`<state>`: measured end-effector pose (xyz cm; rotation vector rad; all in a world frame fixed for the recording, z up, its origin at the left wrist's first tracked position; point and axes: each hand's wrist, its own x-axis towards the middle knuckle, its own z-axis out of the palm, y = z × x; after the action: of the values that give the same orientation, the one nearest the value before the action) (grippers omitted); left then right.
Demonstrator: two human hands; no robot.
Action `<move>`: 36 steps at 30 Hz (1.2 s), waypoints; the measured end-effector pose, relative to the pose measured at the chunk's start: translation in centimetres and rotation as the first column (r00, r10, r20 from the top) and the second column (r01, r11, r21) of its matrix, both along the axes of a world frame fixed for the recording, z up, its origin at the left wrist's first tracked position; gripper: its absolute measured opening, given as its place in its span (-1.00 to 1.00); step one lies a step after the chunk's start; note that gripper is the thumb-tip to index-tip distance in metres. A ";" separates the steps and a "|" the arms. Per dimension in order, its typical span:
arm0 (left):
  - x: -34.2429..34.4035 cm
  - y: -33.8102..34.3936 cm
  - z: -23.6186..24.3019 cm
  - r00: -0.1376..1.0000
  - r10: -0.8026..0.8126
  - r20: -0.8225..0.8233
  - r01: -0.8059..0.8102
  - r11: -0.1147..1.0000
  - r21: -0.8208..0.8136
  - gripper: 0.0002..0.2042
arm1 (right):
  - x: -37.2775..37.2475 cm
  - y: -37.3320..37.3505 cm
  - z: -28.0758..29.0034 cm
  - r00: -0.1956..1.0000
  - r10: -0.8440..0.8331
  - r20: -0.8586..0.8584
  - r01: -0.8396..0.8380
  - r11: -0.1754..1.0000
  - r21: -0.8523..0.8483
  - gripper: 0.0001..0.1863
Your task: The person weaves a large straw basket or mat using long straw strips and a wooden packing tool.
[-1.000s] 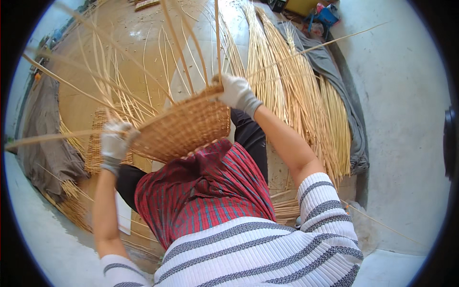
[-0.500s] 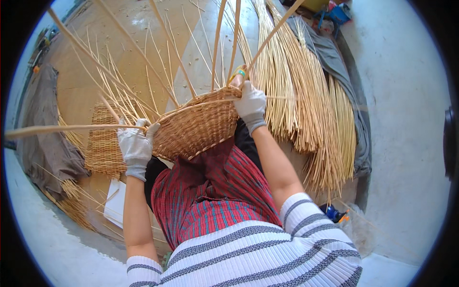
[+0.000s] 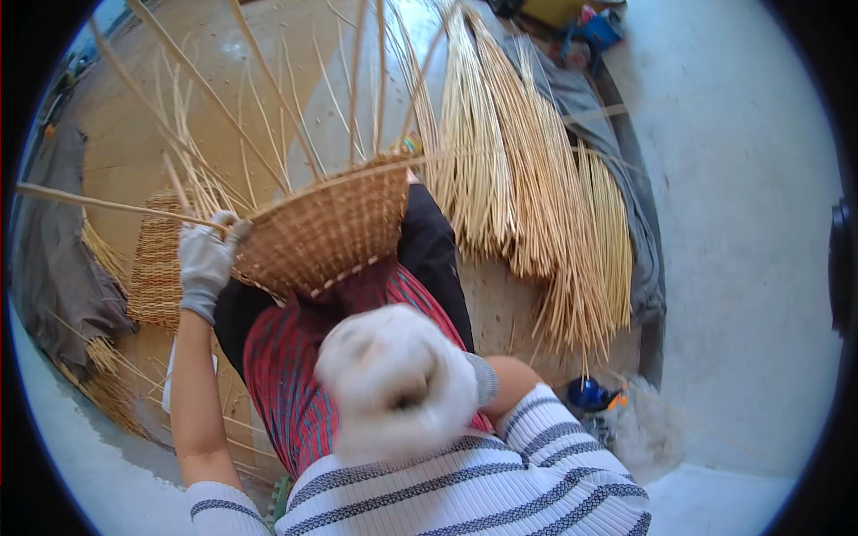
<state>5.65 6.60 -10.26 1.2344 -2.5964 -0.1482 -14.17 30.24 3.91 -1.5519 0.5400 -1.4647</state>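
Note:
A half-made wicker basket (image 3: 326, 223) leans against my lap, its brown woven wall facing me and long bare stakes (image 3: 268, 89) fanning up from its rim. At its left corner my gloved left hand (image 3: 206, 259) is closed around the edge, by a thick rod that juts out to the left. My gloved right hand (image 3: 398, 380) is off the basket, raised before my chest over the red striped apron (image 3: 286, 384). Motion smears its fingers, so I cannot make out their pose. A thin pale strand runs right from the rim, blurred.
Bundles of peeled willow rods (image 3: 527, 179) lie on a grey cloth at the right, beside a pale wall. Another woven panel (image 3: 156, 259) with upright rods is at the left, near a dark cloth (image 3: 67, 250). A blue object (image 3: 590, 393) and clear plastic sit at lower right.
My right hand has left the basket's right rim and come back toward my chest. The left hand keeps its hold. The whole view has shifted, with the basket now further left.

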 end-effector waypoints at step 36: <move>-0.7 -0.6 -1.5 0.989 -0.086 -0.120 0.097 0.992 0.086 -0.58 | -0.9 -7.8 -19.9 0.739 -0.592 0.322 0.406 0.773 0.488 -0.80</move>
<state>4.95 6.03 -11.74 1.1013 -2.5712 -0.3499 -15.11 22.45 -16.00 -0.7094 0.9528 -1.9245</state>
